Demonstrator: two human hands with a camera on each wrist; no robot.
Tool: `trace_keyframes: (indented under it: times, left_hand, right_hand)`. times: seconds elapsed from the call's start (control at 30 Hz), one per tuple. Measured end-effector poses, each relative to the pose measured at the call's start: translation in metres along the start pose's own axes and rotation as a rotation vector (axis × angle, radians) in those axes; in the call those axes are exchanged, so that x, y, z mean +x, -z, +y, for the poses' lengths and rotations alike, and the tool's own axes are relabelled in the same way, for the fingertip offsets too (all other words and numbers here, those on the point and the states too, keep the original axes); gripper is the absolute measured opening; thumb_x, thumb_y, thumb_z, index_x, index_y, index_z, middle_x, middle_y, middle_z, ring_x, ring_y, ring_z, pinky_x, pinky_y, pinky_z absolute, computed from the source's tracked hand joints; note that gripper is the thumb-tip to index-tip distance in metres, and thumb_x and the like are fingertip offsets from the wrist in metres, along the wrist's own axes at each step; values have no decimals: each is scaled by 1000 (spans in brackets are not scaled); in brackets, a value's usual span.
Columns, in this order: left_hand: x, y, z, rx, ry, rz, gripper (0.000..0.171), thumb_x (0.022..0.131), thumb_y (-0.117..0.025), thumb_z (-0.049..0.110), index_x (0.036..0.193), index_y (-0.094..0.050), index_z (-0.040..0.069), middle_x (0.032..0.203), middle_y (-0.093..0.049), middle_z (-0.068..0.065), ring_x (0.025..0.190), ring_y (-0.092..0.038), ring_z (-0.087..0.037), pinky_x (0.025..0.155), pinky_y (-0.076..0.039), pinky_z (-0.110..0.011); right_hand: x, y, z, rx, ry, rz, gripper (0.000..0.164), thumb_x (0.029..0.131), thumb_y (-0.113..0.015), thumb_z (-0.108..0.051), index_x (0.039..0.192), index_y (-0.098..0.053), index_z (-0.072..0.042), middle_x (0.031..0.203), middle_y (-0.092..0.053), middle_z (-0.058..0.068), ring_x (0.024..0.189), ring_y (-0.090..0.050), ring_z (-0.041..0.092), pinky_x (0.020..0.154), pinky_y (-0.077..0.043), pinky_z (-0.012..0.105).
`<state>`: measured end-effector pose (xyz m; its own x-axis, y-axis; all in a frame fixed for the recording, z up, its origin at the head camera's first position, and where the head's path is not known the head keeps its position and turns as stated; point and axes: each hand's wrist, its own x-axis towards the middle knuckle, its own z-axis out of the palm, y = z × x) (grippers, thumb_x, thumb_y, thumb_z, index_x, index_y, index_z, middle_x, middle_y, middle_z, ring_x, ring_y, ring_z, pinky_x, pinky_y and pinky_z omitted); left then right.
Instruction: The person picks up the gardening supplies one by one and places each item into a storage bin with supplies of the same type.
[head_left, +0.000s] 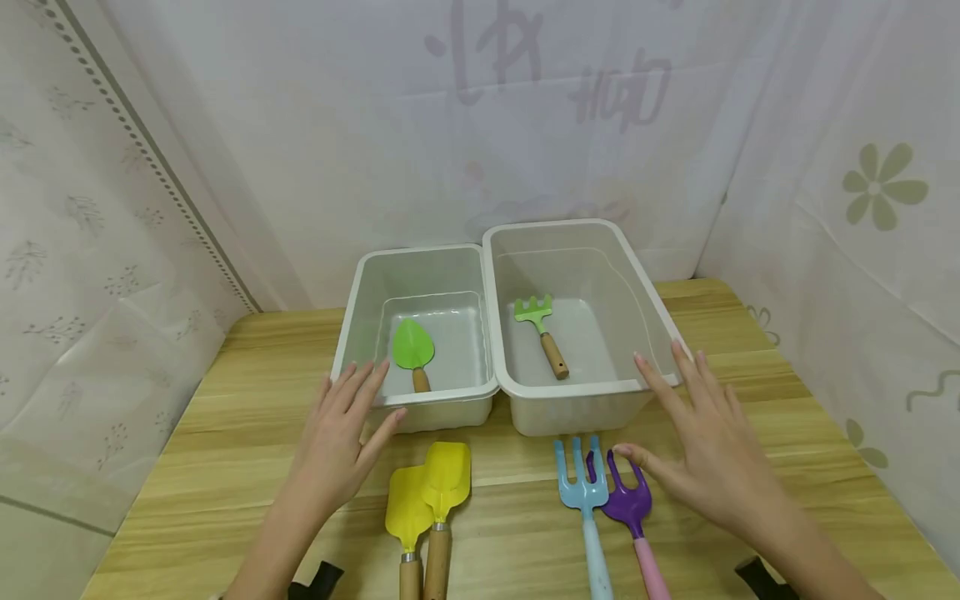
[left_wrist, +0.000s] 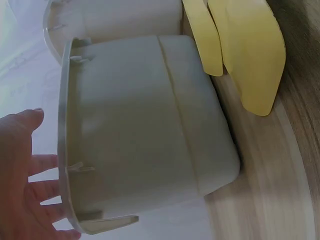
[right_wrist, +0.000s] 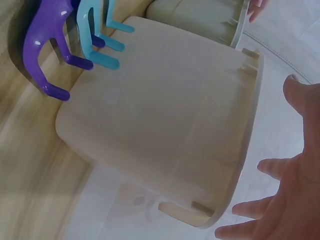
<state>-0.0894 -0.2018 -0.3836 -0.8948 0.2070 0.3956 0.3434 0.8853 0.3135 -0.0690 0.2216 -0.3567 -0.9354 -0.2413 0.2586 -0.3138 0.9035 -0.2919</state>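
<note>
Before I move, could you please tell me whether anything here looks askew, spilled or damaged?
Nothing looks spilled or damaged. Only slightly untidy: in front of the right-hand bin, the blue fork lies partly over the purple fork, so their heads overlap; the yellow shovels overlap too.
</note>
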Motion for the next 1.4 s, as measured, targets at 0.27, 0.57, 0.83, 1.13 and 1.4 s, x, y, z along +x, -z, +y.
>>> trace_keyframes:
  times: [0.27,0.57,0.83,1.13,1.4]
  left_hand:
    - [1,-9,-5,-11,-46,123,65,94,-78,25,152,-56,6,144,-64,-24,139,-56,-47,124,-26,-73]
    - [6,-24,-12,-24,-169,290,71,109,-46,58,140,-63,-4,121,-72,-26,116,-67,-46,113,-36,-77]
    - [13,-33,-13,-33,-228,371,68,109,-43,57,127,-70,-3,109,-76,-21,104,-71,-43,112,-36,-77]
    - [16,-38,-11,-42,-237,395,67,110,-42,57,118,-73,-2,103,-77,-17,99,-71,-39,110,-39,-74]
    - [15,-40,-12,-28,-239,407,63,109,-46,55,115,-73,-2,101,-77,-17,95,-70,-39,103,-42,-67]
  right_hand:
    - [-6,-6,-1,21,6,41,103,87,-81,-57,169,-24,-33,177,-13,25,159,-17,60,118,-17,84]
    - [-17,-12,-1,36,61,112,101,88,-82,-51,169,-27,-28,177,-14,23,163,-14,52,124,-16,78]
    - [-22,-16,-4,64,72,159,98,88,-81,-51,168,-30,-27,177,-16,22,161,-18,54,126,-17,75]
    - [-29,-20,-5,73,85,175,98,87,-82,-48,168,-32,-25,176,-17,23,160,-19,56,127,-18,74]
    - [-34,-24,-9,87,120,241,87,98,-54,-74,165,-38,-21,173,-25,25,160,-24,52,128,-24,67]
